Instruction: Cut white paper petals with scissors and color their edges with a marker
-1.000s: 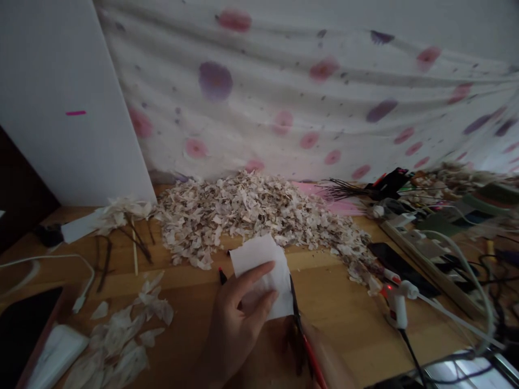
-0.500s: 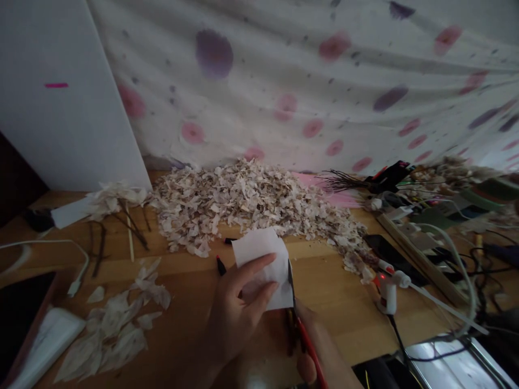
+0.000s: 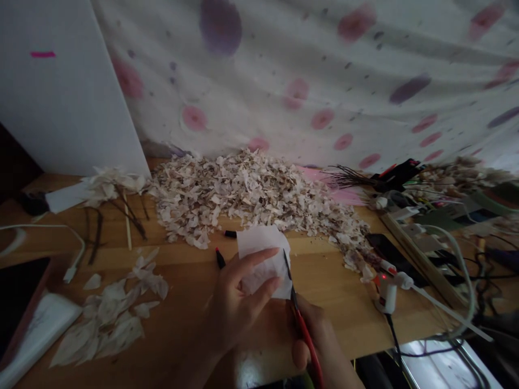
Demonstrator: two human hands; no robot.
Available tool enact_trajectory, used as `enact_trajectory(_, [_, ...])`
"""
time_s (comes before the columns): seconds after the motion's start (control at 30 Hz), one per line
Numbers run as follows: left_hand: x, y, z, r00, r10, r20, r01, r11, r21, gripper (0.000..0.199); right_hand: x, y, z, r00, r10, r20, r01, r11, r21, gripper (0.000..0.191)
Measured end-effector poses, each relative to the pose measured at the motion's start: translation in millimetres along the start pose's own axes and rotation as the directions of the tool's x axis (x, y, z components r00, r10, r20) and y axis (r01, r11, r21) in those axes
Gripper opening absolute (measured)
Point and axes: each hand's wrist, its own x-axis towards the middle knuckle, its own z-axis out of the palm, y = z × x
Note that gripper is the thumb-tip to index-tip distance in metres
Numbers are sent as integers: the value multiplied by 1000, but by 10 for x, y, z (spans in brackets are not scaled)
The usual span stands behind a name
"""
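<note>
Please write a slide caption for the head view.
Left hand holding paper, right hand holding scissors at the paper's edge, before a heap of pale flakes.

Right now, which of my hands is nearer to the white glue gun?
Right. Your right hand, gripping the red-handled scissors, is to the left of the glue gun; your left hand, holding the white paper, is farther left.

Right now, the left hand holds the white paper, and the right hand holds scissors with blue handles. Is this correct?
Not quite: the scissors have red handles, as the head view shows. The left hand does hold the white paper, and the right hand the scissors.
</note>
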Motion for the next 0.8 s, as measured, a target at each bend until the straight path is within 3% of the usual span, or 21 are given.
enact_trajectory(0.2, [38, -59, 101, 975, -161, -150, 142, 981, -132, 11, 4, -41, -25, 997, -68, 40, 67, 997, 32, 70])
enact_trajectory(0.53, [-8, -145, 107, 990, -132, -56, 121, 978, -168, 19, 45, 28, -61, 996, -72, 44, 76, 994, -81, 102])
enact_trajectory(0.67, [-26, -148, 124, 987, -159, -29, 153, 978, -139, 24, 93, 2, -52, 996, -93, 1, 93, 992, -81, 96])
enact_trajectory(0.8, [-40, -165, 114, 989, -150, -22, 147, 985, -94, 25, 142, -36, -46, 999, -44, -10, 44, 998, -42, 104])
